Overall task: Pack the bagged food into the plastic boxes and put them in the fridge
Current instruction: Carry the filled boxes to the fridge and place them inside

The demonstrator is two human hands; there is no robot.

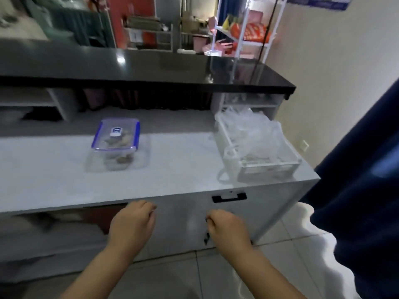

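Note:
A clear plastic box with a blue-rimmed lid stands on the pale counter, with brownish food showing inside. At the counter's right end a white slatted basket holds crumpled clear plastic bags. My left hand and my right hand hover in front of the cabinet face below the counter edge. Both have their fingers curled in and nothing is visible in them.
A black upper ledge runs behind the counter. The grey cabinet door carries a black handle. A white wire rack with packets stands behind. A dark blue curtain hangs at the right. Tiled floor lies below.

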